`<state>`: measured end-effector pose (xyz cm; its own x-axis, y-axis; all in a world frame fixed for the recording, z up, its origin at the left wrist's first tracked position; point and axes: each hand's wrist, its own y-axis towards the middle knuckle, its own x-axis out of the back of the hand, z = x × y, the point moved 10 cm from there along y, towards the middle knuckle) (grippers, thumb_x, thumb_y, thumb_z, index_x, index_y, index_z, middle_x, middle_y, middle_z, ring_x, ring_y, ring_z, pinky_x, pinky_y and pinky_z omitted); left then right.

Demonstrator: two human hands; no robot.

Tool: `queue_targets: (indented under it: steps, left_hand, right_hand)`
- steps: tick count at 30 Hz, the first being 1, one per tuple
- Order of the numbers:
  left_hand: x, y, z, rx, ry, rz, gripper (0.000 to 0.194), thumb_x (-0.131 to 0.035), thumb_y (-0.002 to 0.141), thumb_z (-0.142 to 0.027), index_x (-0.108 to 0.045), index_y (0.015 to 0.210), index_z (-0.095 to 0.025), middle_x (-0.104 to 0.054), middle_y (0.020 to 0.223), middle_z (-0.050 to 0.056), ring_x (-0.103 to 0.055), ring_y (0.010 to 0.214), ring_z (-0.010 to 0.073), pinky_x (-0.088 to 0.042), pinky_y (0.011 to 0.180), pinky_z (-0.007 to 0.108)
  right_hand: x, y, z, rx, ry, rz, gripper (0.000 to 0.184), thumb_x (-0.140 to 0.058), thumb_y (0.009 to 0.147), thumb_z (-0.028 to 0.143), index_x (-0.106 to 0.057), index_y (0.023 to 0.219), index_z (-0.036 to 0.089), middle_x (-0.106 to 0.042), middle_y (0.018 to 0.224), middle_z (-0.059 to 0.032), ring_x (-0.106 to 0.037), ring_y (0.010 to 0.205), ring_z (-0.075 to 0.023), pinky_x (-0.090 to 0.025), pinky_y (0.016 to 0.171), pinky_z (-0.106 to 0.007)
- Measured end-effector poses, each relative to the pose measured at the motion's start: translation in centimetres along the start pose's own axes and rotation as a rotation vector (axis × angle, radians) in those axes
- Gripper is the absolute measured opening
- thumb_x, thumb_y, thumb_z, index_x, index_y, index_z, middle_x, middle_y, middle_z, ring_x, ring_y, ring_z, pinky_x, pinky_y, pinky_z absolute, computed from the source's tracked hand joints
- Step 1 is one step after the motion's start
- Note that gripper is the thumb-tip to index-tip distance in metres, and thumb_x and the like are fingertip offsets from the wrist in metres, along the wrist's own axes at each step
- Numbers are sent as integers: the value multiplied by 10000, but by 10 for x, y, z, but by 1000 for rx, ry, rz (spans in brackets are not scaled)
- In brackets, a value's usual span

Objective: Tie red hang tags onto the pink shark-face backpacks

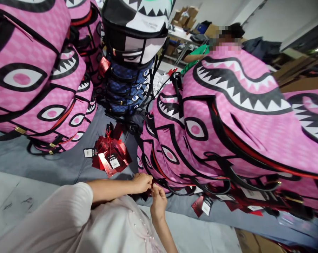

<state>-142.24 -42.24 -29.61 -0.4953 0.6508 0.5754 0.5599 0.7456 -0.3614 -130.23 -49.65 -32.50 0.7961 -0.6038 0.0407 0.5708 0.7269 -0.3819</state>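
My left hand [141, 182] and my right hand [158, 199] meet low in the middle, both pinched together at the bottom edge of a row of pink shark-mouth backpacks [227, 116]. The fingers of both hands are closed on something small and dark red between them, too small to name. A heap of shiny red hang tags [110, 153] with white labels lies on the grey cloth just left of my hands. My pale sleeve fills the lower left.
Another stack of pink backpacks [30, 77] leans at the left. Blue backpacks [127, 88] topped by a black and white one [138, 28] stand at the back middle. A person [222, 38] sits behind the right row. More red tags [202, 205] hang under the right backpacks.
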Motion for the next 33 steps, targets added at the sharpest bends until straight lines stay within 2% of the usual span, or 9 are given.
queue_targets:
  steps: [5,8,12,16,20,23,25,29,33]
  left_hand:
    - [1,1,-1,-17,-57,42,122,-570,878,-295,-679,899,-245,-729,940,1,-662,925,174,-480,815,273]
    - [8,0,2,0,-53,5,109,-621,850,-320,-673,881,-229,-726,946,5,-660,936,180,-480,829,278]
    - [3,0,1,-8,-84,74,117,-600,867,-310,-682,934,-260,-728,939,-12,-664,931,166,-477,810,256]
    - [10,1,0,15,-13,0,129,-595,868,-316,-670,932,-234,-730,953,26,-671,939,202,-482,827,296]
    - [1,1,1,0,-59,72,138,-579,878,-312,-671,962,-253,-729,973,19,-672,943,198,-488,804,289]
    - [8,1,4,-6,-19,1,102,-569,874,-262,-662,894,-227,-724,1014,20,-665,968,193,-482,827,290]
    - [10,0,4,-13,-26,-17,108,-587,864,-285,-652,932,-231,-719,1042,14,-664,967,188,-484,811,279]
    - [1,0,1,-47,-10,57,135,-543,896,-300,-657,950,-251,-719,1038,9,-661,980,186,-490,818,282]
    - [8,1,0,-77,26,-70,103,-552,875,-246,-635,929,-218,-711,1026,29,-658,955,189,-499,817,289]
  right_hand:
    - [-1,1,0,-17,-9,-7,453,-817,508,541,-616,684,176,-550,561,49,-426,537,-88,-342,539,-240]
    - [-3,2,-3,-32,-2,-5,443,-821,509,536,-612,674,182,-536,544,53,-428,529,-91,-338,530,-240]
    - [-4,4,-7,-67,6,-10,462,-830,484,544,-595,660,188,-557,560,43,-453,526,-98,-344,521,-244]
    - [-5,5,-7,-69,-4,-3,455,-819,513,549,-591,667,187,-539,546,50,-421,501,-85,-321,506,-240]
    - [-3,4,-9,-65,10,-23,448,-823,502,537,-598,668,186,-563,562,42,-431,506,-85,-333,506,-236]
    - [-3,4,-11,-71,-18,-19,429,-813,530,528,-580,648,188,-559,549,43,-436,498,-84,-333,498,-232]
    - [-5,4,-11,-59,-29,-2,424,-800,553,534,-580,661,188,-568,557,41,-449,498,-87,-338,497,-233]
    - [-4,6,-15,-82,-13,-8,434,-816,531,517,-578,682,187,-592,582,40,-474,509,-86,-354,506,-228]
    - [-3,6,-17,-98,-6,-8,426,-814,542,507,-562,673,189,-582,568,47,-483,510,-88,-360,512,-230]
